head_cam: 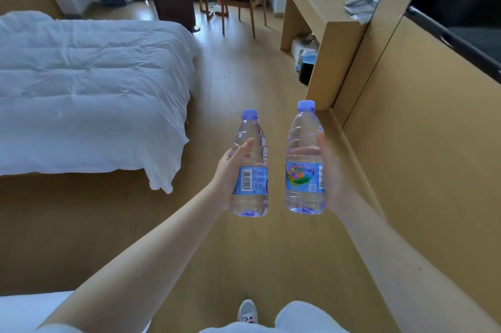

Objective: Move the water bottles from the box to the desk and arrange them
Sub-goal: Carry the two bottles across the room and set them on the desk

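Fingers of the left hand [231, 172] curled round one water bottle [253, 178], the right hand's [333, 175] round the other bottle [303, 175], caps above them, seemingly for upright carrying.

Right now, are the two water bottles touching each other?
Apart. The head view shows a plain strip of floor between the left bottle and the right bottle, from caps to bases.

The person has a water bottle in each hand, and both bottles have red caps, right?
Nearly. The left hand holds the left bottle and the right hand the right bottle, but the head view shows both caps blue, not red.
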A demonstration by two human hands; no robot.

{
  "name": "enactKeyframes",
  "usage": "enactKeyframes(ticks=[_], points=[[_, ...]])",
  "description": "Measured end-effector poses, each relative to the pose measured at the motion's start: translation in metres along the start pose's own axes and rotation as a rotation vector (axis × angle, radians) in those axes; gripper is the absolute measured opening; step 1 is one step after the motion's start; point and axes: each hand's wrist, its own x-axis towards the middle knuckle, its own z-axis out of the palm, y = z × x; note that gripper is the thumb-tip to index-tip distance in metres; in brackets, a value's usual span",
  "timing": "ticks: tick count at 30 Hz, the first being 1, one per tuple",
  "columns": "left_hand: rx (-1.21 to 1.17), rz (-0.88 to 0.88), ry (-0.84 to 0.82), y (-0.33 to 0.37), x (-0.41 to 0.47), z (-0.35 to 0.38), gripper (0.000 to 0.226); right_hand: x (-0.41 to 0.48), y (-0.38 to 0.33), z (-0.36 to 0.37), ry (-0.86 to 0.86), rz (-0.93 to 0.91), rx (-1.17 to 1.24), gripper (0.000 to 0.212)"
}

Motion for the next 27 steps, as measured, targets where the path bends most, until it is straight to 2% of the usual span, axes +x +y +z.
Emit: enactKeyframes(ticks=[3, 9, 11, 15, 21, 27], points=[[0.019, 0.01, 0.036, 0.009, 0.017, -0.009, 0.068, 0.027, -0.006, 0.01, 0.007, -0.004, -0.079, 0.063], [-0.01, 0.007, 0.096, 0.032, 0.061, -0.022, 0.069, 0.093, -0.016, 0.026, -0.027, 0.005, -0.064, 0.064], [-0.014, 0.012, 0.117, 0.044, 0.08, -0.023, 0.07, 0.116, -0.026, 0.032, -0.056, 0.009, -0.039, 0.068], [-0.009, 0.035, 0.125, 0.072, 0.126, -0.02, 0.071, 0.165, -0.049, 0.042, -0.123, 0.043, 0.09, 0.09], [0.039, 0.04, 0.137, 0.121, 0.205, -0.001, 0.058, 0.255, -0.093, 0.038, -0.145, 0.041, 0.076, 0.09], [0.051, 0.049, 0.137, 0.165, 0.283, 0.022, 0.081, 0.341, -0.13, 0.027, -0.139, 0.026, 0.099, 0.085]])
